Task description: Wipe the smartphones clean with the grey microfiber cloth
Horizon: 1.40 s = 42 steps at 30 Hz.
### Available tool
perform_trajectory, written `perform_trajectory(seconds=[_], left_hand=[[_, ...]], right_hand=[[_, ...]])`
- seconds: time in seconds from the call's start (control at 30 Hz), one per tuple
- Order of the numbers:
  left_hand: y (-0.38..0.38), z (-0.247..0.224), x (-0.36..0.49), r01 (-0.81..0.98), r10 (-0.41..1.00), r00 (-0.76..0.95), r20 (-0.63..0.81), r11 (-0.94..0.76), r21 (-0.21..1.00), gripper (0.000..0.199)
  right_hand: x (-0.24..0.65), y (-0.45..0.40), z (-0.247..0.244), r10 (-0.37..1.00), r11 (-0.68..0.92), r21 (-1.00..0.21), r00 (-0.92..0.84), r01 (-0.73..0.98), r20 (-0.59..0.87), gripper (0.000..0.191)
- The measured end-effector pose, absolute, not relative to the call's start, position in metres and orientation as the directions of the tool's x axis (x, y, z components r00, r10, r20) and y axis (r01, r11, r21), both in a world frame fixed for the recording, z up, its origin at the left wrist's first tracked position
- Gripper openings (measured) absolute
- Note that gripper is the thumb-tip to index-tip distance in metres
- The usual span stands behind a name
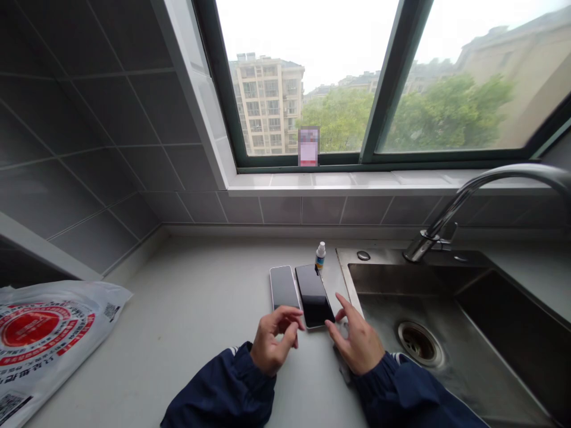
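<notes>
Two phones lie side by side on the pale countertop. The left one, a grey-screened phone, has a light edge; its lower end is partly hidden by my left hand. That hand is loosely curled, thumb and fingers apart, with nothing seen in it. Beside it, the black-screened phone reflects light. My right hand has thumb and index finger spread near this phone's lower right corner, perhaps touching it. A greyish, crumpled-looking item shows partly under my right hand. Behind the black phone stands a small white-capped bottle.
On the right is a steel sink with a drain and a curved faucet. A white plastic bag with red print lies at the far left. A window and tiled wall stand behind the counter.
</notes>
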<state>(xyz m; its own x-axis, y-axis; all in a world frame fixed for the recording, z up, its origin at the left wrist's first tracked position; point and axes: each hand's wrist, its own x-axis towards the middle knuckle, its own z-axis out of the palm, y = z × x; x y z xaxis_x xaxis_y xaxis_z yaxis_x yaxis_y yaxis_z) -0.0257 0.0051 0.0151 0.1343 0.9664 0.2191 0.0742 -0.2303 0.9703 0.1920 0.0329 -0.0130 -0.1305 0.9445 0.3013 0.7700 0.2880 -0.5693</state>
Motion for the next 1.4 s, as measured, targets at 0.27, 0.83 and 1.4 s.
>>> perform_trajectory(seconds=[0.27,0.83,1.4], left_hand=[[0.002,0.019,-0.022,0.159,0.939,0.34,0.045,-0.105,0.982,0.027],[0.005,0.024,-0.025,0.182,0.905,0.418,0.082,-0.172,0.968,0.023],[-0.004,0.031,-0.014,0.13,0.929,0.355,0.1,-0.155,0.979,0.028]], right_hand=[[0.181,0.035,-0.005,0.944,0.28,-0.469,-0.15,0.838,0.294,0.068],[0.184,0.057,-0.001,0.99,0.131,-0.813,-0.123,0.568,0.073,0.073],[0.194,0.054,-0.006,0.994,0.078,-0.996,-0.076,-0.034,0.081,0.058]])
